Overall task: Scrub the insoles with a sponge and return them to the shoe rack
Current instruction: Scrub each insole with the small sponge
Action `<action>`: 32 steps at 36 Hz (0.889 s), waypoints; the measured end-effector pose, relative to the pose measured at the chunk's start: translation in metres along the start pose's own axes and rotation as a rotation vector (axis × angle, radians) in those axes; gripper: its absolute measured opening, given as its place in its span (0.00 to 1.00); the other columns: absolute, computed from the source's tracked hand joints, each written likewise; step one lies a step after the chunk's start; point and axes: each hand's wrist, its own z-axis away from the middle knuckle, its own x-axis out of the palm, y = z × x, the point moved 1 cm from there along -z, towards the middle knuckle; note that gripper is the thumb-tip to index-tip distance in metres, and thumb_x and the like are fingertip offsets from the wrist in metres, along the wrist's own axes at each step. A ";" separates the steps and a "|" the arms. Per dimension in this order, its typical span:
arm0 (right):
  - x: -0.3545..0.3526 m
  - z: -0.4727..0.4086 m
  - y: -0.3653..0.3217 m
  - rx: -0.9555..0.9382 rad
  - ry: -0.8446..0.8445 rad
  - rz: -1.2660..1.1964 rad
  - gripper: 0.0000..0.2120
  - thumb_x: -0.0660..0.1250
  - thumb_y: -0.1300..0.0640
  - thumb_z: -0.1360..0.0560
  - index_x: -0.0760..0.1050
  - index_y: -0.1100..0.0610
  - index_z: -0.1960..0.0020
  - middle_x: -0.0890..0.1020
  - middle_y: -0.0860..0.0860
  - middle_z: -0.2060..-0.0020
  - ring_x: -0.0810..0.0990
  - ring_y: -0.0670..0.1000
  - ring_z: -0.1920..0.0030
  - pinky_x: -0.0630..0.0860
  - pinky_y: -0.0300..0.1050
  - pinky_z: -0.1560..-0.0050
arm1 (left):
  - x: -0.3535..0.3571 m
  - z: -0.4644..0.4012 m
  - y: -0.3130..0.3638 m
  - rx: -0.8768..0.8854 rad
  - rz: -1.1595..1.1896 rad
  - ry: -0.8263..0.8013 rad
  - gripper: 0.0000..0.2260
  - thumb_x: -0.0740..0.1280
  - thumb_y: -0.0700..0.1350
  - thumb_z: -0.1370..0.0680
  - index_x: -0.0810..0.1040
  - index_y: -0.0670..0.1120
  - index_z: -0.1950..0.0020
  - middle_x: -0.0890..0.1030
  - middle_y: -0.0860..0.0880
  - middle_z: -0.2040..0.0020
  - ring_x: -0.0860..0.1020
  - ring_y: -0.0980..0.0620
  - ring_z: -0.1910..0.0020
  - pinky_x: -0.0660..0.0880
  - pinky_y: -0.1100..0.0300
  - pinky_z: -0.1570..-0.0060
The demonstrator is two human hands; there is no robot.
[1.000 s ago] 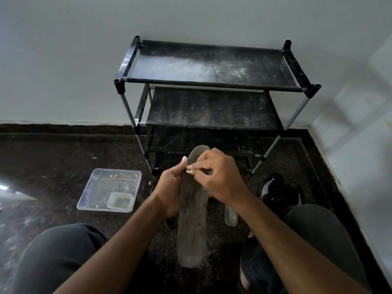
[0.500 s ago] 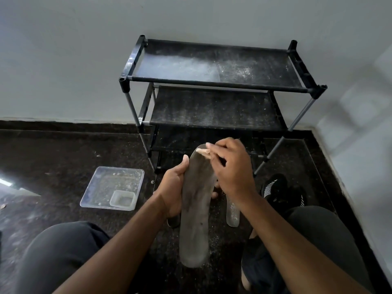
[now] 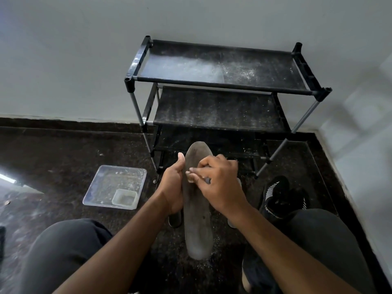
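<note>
Hands meet over one grey insole. Left hand grips its left edge, thumb up along the rim, probably to brace it against the rubbing. Right hand is curled over a small pale sponge, pinching it and pressing it to the insole's upper half; only a sliver of sponge shows. Insole is held lengthwise, toe end far toward the shoe rack, heel end near, between the knees and above the floor. Surface looks dull, mottled, with lighter scuffs toward the heel. More insoles seem to lie beneath the hands, mostly hidden. Clear plastic tray with a small tub sits on the floor at left, black shoe at right. Rack shelves bare, dusted white. Scrubbing likely midway.
</note>
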 end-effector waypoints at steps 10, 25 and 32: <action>0.005 0.009 -0.008 -0.225 -0.124 0.026 0.08 0.69 0.49 0.23 0.85 0.49 0.50 0.82 0.43 0.54 0.76 0.47 0.49 0.65 0.48 0.47 | -0.004 0.000 0.006 0.002 0.096 -0.056 0.41 0.47 0.69 0.17 0.78 0.35 0.31 0.77 0.36 0.30 0.76 0.40 0.30 0.70 0.48 0.29; -0.023 -0.017 0.023 0.070 0.275 -0.013 0.05 0.76 0.55 0.25 0.86 0.53 0.50 0.82 0.45 0.56 0.75 0.49 0.52 0.76 0.49 0.51 | 0.021 0.014 -0.009 -0.101 -0.031 -0.212 0.31 0.52 0.64 0.15 0.79 0.42 0.30 0.81 0.34 0.39 0.81 0.39 0.47 0.79 0.45 0.47; -0.016 -0.017 0.030 0.048 0.210 0.034 0.09 0.72 0.60 0.23 0.85 0.57 0.44 0.80 0.49 0.54 0.73 0.51 0.50 0.76 0.53 0.50 | 0.018 0.012 -0.009 -0.094 -0.016 -0.210 0.30 0.52 0.64 0.16 0.82 0.44 0.34 0.81 0.36 0.41 0.81 0.41 0.50 0.80 0.48 0.52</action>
